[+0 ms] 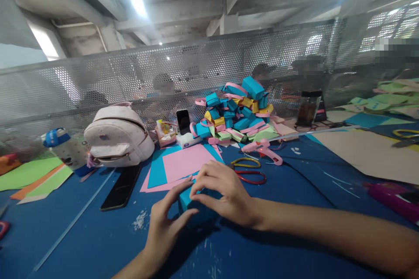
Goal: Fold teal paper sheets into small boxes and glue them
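Note:
A small blue folded paper box (185, 201) is held between my two hands over the blue tabletop, partly covered by my fingers. My left hand (168, 211) grips its left side, thumb in front and fingers behind. From the right, my right hand (225, 192) reaches over it, fingers curled and fingertips on its top and near edge. Just beyond lie pink paper sheets (188, 163) on a blue sheet (156, 170). Scissors (250, 177) with red and yellow handles rest past my right hand, beside a pink glue gun (264, 150).
Behind stands a heap of blue, yellow and pink paper boxes (235, 115) against a perforated metal screen (131, 69). A white backpack (119, 135), a bottle (70, 152) and a dark phone (121, 187) are on the left. A magenta tool (394, 198) lies at right. People sit beyond the screen.

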`<action>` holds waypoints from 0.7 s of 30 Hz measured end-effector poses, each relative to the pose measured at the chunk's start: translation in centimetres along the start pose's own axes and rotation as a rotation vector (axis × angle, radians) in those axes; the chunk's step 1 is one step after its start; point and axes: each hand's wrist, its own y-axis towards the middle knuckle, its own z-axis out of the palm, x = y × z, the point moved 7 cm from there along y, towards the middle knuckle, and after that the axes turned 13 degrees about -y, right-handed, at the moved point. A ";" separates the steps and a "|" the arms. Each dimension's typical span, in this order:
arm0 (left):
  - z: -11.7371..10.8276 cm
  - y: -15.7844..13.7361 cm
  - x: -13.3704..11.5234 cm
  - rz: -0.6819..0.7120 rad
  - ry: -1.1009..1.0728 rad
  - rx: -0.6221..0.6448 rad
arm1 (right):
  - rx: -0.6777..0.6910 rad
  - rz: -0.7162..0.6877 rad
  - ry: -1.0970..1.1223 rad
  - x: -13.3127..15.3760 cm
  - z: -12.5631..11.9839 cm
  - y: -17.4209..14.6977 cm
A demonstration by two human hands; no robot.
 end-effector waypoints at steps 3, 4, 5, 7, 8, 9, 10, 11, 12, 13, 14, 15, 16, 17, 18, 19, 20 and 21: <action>0.0 0.1 -0.1 -0.008 0.006 -0.002 | 0.010 -0.040 -0.009 0.0 0.2 -0.2; 0.0 0.1 -0.1 -0.009 0.008 -0.002 | 0.015 -0.058 -0.011 0.1 0.3 -0.2; 0.0 0.1 -0.1 -0.010 0.011 -0.002 | 0.020 -0.075 -0.015 0.2 0.4 -0.3; 0.0 0.1 -0.2 -0.004 0.014 -0.004 | 0.027 -0.101 -0.036 0.3 0.6 -0.5; 0.0 0.1 -0.2 0.000 0.015 -0.003 | 0.027 -0.112 -0.052 0.4 0.6 -0.5; 0.0 0.0 -0.2 0.006 0.016 0.000 | 0.025 -0.124 -0.071 0.5 0.7 -0.5; 0.0 0.0 -0.2 0.009 0.016 0.006 | 0.023 -0.137 -0.092 0.7 0.7 -0.6; 0.1 0.0 -0.2 0.011 0.015 0.013 | 0.019 -0.152 -0.112 0.8 0.7 -0.6; 0.1 -0.1 -0.2 0.011 0.012 0.021 | 0.015 -0.164 -0.128 1.0 0.8 -0.7; 0.2 -0.1 -0.1 0.005 0.008 0.028 | 0.014 -0.174 -0.139 1.1 0.8 -0.7; 0.2 -0.2 0.0 -0.002 0.003 0.035 | 0.019 -0.178 -0.143 1.2 0.9 -0.7; 0.3 -0.2 0.0 -0.010 0.000 0.039 | 0.028 -0.180 -0.141 1.3 1.0 -0.7; 0.3 -0.2 0.1 -0.015 -0.001 0.042 | 0.038 -0.185 -0.135 1.5 1.0 -0.7; 0.3 -0.2 0.1 -0.015 0.000 0.045 | 0.050 -0.194 -0.127 1.7 1.1 -0.8; 0.4 -0.2 0.2 -0.013 0.003 0.045 | 0.061 -0.204 -0.121 1.9 1.1 -0.8; 0.3 -0.1 0.1 -0.008 0.007 0.045 | 0.072 -0.211 -0.114 2.0 1.1 -0.7; 0.3 -0.1 0.1 -0.001 0.011 0.043 | 0.080 -0.210 -0.109 2.1 1.1 -0.7; 0.3 -0.1 0.1 0.007 0.014 0.040 | 0.087 -0.198 -0.101 2.1 1.0 -0.6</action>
